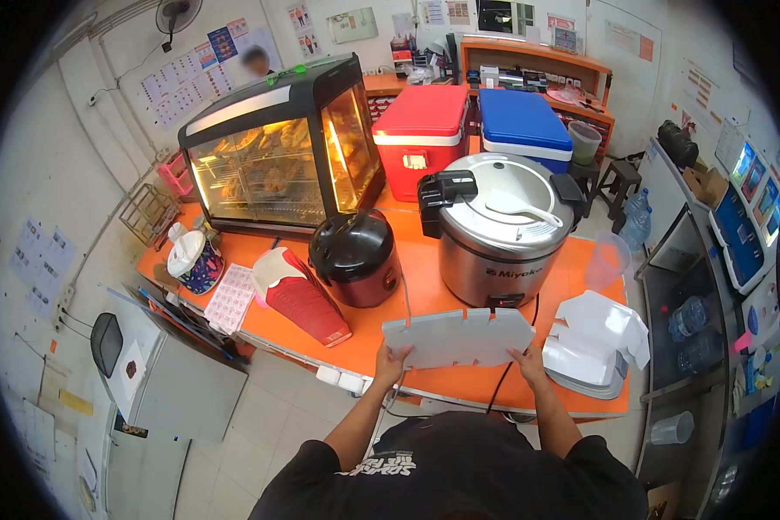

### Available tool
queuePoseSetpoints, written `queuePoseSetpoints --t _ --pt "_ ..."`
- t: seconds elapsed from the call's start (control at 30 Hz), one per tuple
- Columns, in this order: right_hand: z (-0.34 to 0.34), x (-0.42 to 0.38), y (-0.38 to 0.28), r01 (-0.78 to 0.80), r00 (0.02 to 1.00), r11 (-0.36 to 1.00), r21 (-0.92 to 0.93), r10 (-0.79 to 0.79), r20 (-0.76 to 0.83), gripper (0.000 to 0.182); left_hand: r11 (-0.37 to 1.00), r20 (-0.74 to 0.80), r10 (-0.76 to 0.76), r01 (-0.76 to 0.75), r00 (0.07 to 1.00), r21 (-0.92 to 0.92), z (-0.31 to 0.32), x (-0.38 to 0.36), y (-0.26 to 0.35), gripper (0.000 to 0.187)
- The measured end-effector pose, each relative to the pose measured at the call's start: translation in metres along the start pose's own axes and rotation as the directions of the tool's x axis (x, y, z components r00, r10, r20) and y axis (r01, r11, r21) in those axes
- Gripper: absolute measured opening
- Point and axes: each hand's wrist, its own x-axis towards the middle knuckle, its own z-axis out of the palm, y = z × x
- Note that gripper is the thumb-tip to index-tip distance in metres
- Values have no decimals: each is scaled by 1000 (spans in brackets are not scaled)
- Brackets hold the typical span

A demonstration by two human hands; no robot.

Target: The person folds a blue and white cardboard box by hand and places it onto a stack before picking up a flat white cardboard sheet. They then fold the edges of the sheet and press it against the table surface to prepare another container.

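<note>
My left hand (393,364) grips the left end of a flattened grey-white paper food box (459,340), and my right hand (526,362) grips its right end. Notches show along its top and bottom edges. I hold it level over the front of the orange table (425,392). To the right of my right hand, an opened white paper box (583,334) lies on a stack of similar boxes (598,386). Just behind the held box stands a large steel rice cooker (494,260), with a white rice paddle (525,210) on its lid.
Left of the big cooker are a small dark-red rice cooker (355,269), a stack of red paper packets (308,302) and pink printed sheets (231,299). Behind stand a lit food warmer (260,173), a red cooler (418,139) and a blue cooler (526,126). A person's head (256,61) shows behind the warmer.
</note>
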Motion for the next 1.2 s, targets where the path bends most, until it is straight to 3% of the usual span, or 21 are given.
queuePoseSetpoints --t 0.13,0.23,0.33,0.43,0.5,0.57,0.63,0.73,0.9,0.97,1.07,1.2 --pt "-6 4 -5 61 998 996 59 -61 7 30 997 40 -14 11 999 70 3 8 -13 37" --pt "-3 3 -14 89 996 989 116 -90 4 33 995 -15 -41 42 999 86 8 -4 -9 35" --pt "0 17 -10 64 994 993 101 -73 80 35 1000 -9 12 -12 1000 3 -1 6 -37 33" --pt "15 26 -7 22 990 998 58 -30 140 34 999 -8 -5 6 1000 35 -21 17 -28 31" --pt "32 28 -12 8 990 999 53 -15 139 35 994 -31 -98 96 995 -61 -28 19 -6 30" --pt "45 30 -14 21 987 998 63 -31 160 32 993 -72 -97 92 993 -69 -35 21 -3 29" --pt "47 33 -17 21 990 999 34 -26 138 31 994 -65 107 -107 992 11 -42 27 -3 28" --pt "41 37 -21 24 995 999 34 -27 100 30 993 -25 65 -63 998 104 -42 19 1 27" --pt "21 32 -13 22 992 997 71 -31 124 29 995 9 53 -53 999 82 -26 5 -25 33" --pt "19 33 -13 73 985 997 -26 -68 159 29 993 18 102 -103 995 63 -25 7 -32 41" --pt "18 37 -12 46 988 993 -110 -28 151 30 978 -21 194 -192 981 76 -19 4 -28 38" --pt "17 38 -14 79 984 994 -78 -65 164 27 946 -24 272 -263 962 188 -20 5 -39 40"
